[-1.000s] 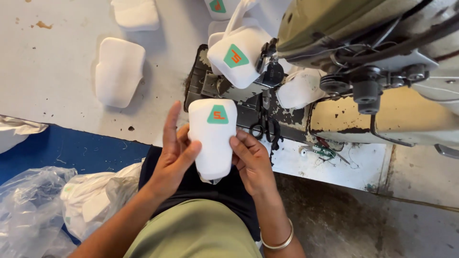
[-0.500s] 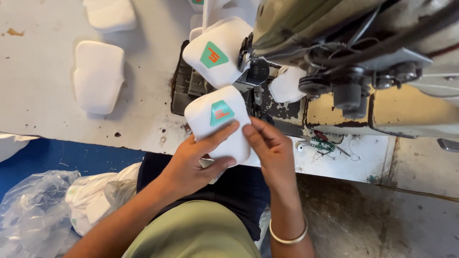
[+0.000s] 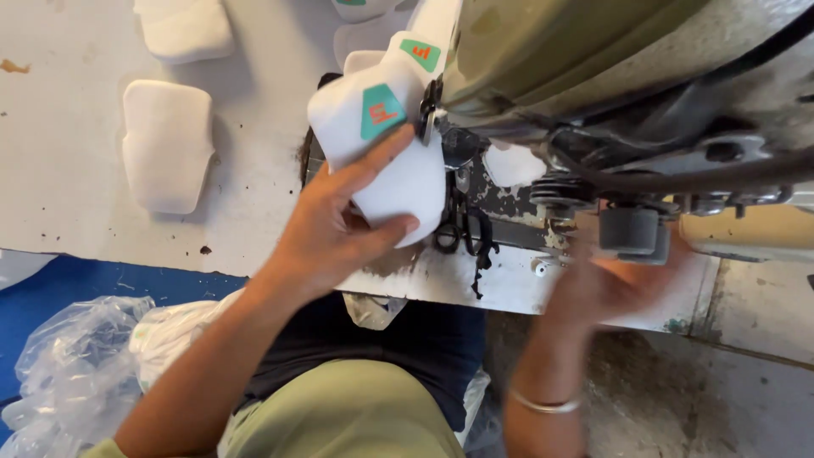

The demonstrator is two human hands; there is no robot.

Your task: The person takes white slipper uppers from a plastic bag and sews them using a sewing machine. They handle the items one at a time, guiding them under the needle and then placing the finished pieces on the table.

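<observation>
Gripping the white padded piece (image 3: 386,161) in my left hand (image 3: 339,229), I have my thumb curled under its lower edge and my fingers (image 3: 373,157) laid across its face, just below the green patch with the orange mark, so the piece is pinched between thumb and fingers. It sits tilted, its upper end right against the front of the sewing machine (image 3: 610,93), where another white piece with a green patch (image 3: 415,51) rests touching it from above. My right hand (image 3: 610,288) is well apart, low beside the grey knob (image 3: 632,233) under the machine's arm; it is too blurred for me to tell whether those fingers are spread or closed, or whether they touch the knob. A thin bangle (image 3: 543,405) circles that wrist. Black scissors (image 3: 462,233) hang at the machine bed just right of my left hand. On the white table (image 3: 68,212) to the left lies a plain white padded piece (image 3: 165,144), and crumpled clear plastic bags (image 3: 76,365) sit near my left forearm.
</observation>
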